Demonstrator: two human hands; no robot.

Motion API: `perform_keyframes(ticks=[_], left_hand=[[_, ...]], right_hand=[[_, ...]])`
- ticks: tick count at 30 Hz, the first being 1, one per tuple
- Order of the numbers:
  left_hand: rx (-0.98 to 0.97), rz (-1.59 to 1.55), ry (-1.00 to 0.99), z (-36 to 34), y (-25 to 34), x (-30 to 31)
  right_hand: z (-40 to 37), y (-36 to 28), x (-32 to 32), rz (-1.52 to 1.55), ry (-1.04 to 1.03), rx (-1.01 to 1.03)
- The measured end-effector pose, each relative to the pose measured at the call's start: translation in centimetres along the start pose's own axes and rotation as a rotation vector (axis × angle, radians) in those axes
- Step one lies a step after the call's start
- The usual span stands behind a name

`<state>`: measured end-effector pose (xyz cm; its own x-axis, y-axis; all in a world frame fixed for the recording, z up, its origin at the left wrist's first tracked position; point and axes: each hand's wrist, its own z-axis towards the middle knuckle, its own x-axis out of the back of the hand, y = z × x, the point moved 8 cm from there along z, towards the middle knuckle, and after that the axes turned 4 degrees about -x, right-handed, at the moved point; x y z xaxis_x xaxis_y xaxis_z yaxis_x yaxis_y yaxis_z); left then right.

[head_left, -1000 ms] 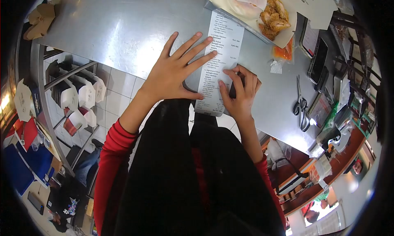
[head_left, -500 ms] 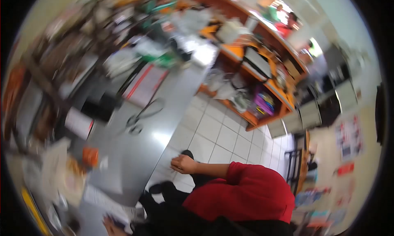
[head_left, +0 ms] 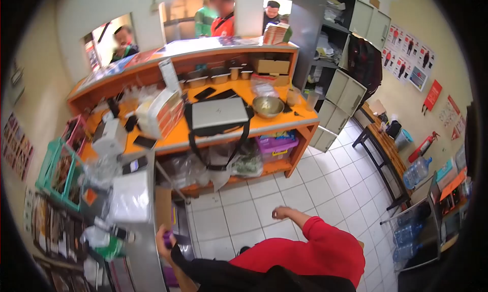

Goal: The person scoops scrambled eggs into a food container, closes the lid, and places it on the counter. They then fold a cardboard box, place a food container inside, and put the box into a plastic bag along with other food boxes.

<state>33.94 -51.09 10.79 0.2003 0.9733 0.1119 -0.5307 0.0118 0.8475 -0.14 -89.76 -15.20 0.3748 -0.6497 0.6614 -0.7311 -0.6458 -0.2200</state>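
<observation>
For a steady hold, we should wrap our left hand (head_left: pixel 164 242) evenly around the small purple item (head_left: pixel 168 239), fingers appearing curled about it beside the metal surface (head_left: pixel 144 247), with our right hand (head_left: pixel 280 213), closed, contents hidden, well apart over the tiled floor (head_left: pixel 254 211).
</observation>
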Motion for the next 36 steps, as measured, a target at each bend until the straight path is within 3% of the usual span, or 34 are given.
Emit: perform_keyframes(ticks=[1, 2, 3, 4, 6, 9, 11, 17, 19, 21, 23, 25, 26, 27, 28, 29, 31, 32, 35, 36], left_hand=[[-0.113, 0.108, -0.234, 3.9, 3.3, -6.5], [-0.274, 0.136, -0.430, 6.7, 6.4, -12.3], [-0.452, 0.143, -0.593, 8.7, 7.3, -17.3], [-0.678, 0.162, -0.701, 10.8, 8.5, -21.8], [-0.756, 0.173, -0.748, 14.7, 12.2, -28.9], [-0.840, 0.121, -0.806, 21.3, 14.3, -39.3], [-0.965, 0.143, -0.798, 25.9, 16.1, -46.6], [-1.133, -0.145, -0.780, 38.2, 25.0, -74.3], [-1.088, -0.081, -0.826, 40.8, 27.1, -84.2], [-1.209, 0.013, -0.685, 43.2, 27.6, -94.2], [-1.309, 0.139, -0.492, 44.6, 28.3, -101.4], [-1.239, 0.391, -0.534, 45.6, 29.0, -107.4], [-1.207, 0.522, -0.554, 46.6, 29.4, -109.9], [-1.105, 0.422, -0.573, 47.6, 29.6, -111.5], [-0.996, 0.317, -0.595, 48.1, 29.1, -112.9], [-0.881, 0.210, -0.617, 48.4, 28.2, -114.1], [-0.916, 0.110, -0.522, 48.2, 28.6, -113.7], [-0.927, 0.061, -0.477, 48.0, 29.0, -113.0], [-1.398, 0.009, 0.103, 45.1, 32.1, -108.5], [-1.350, 0.012, -0.095, 45.8, 31.0, -111.1]], right_hand=[[0.8, 2.0, 6.0, 0.020, 0.298, -0.003], [1.7, 4.2, 12.5, 0.030, 0.471, -0.097], [-1.1, 3.9, 21.4, 0.121, 0.867, 0.017], [0.4, 6.4, 27.0, -0.015, 0.892, -0.060], [-5.7, 5.4, 41.2, 0.110, 1.330, 0.040], [-6.1, 8.0, 56.8, 0.075, 1.561, 0.185], [-8.4, 8.4, 64.7, 0.135, 1.695, 0.104], [-7.9, 13.7, 83.9, -0.053, 1.861, 0.028], [-6.9, 15.9, 89.5, -0.151, 1.920, 0.022], [-6.0, 18.5, 95.3, -0.132, 1.931, 0.050], [-3.9, 20.8, 100.4, -0.093, 1.928, 0.107], [-1.2, 23.2, 105.5, -0.219, 1.949, 0.241], [0.0, 23.9, 107.3, -0.319, 1.985, 0.351], [1.1, 24.9, 109.1, -0.420, 2.017, 0.457], [4.6, 27.3, 112.4, -0.324, 1.703, 0.280], [6.2, 29.0, 113.9, -0.317, 1.631, 0.293], [7.2, 29.1, 114.1, -0.308, 1.464, 0.316], [5.7, 28.4, 114.0, -0.316, 1.595, 0.346], [2.8, 28.2, 114.0, -0.204, 1.979, 0.368], [3.2, 29.5, 114.8, -0.161, 2.010, 0.245]])
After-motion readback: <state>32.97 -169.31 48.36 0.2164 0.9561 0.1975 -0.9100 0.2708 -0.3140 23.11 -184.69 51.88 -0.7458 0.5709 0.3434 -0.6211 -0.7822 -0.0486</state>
